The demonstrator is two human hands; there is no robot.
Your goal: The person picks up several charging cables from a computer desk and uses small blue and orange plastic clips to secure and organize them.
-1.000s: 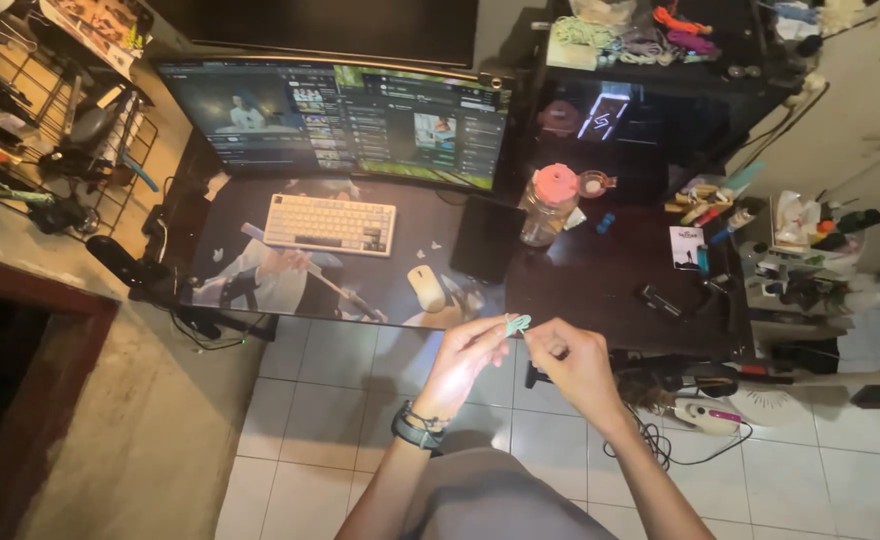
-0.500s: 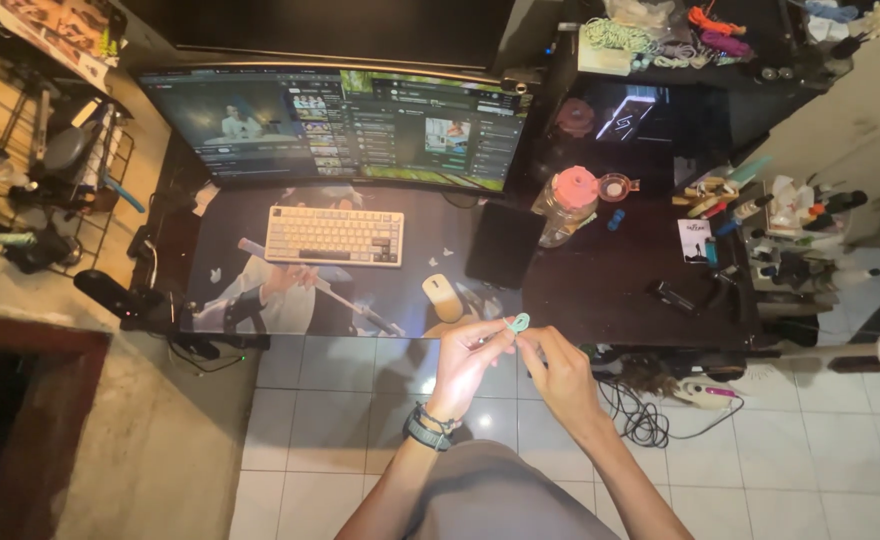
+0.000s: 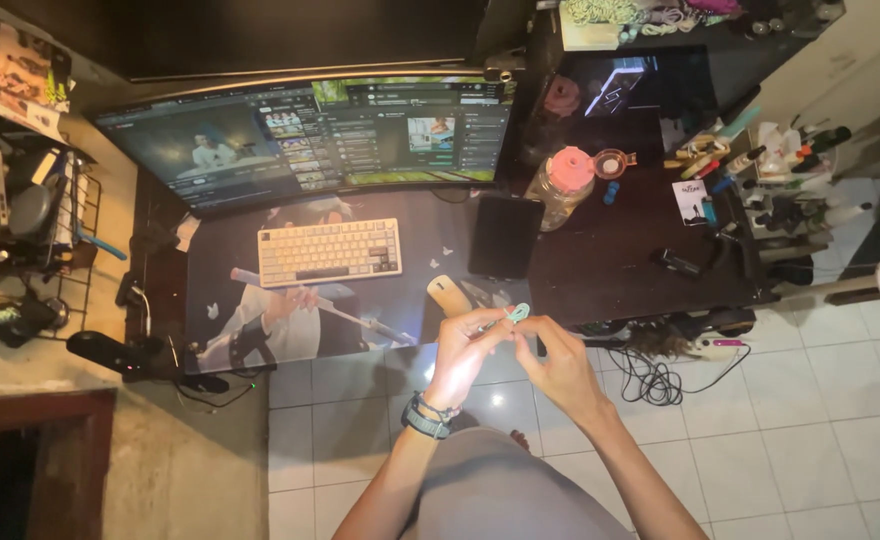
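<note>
Desk, dark and wide, fills the upper half of the view, with a curved monitor at 12 o'clock, a pale keyboard below it on a printed mat, and a beige mouse at the near edge. A clear bottle with a pink lid stands at 1 o'clock.

Both hands meet above the tiled floor, just in front of the desk edge. Left hand, with a dark wristband, pinches a small mint-green loop between thumb and fingertips. Right hand closes its fingertips at the loop's 5 o'clock side; whether it grips the loop or a thread trailing from it cannot be told.

Judged by size and form, the loop is very light, soft and pliable, easily dropped or deformed. Take hold at its base with a fingertip pinch. It appears as a tiny pale green ring, possibly cord or yarn.
</note>
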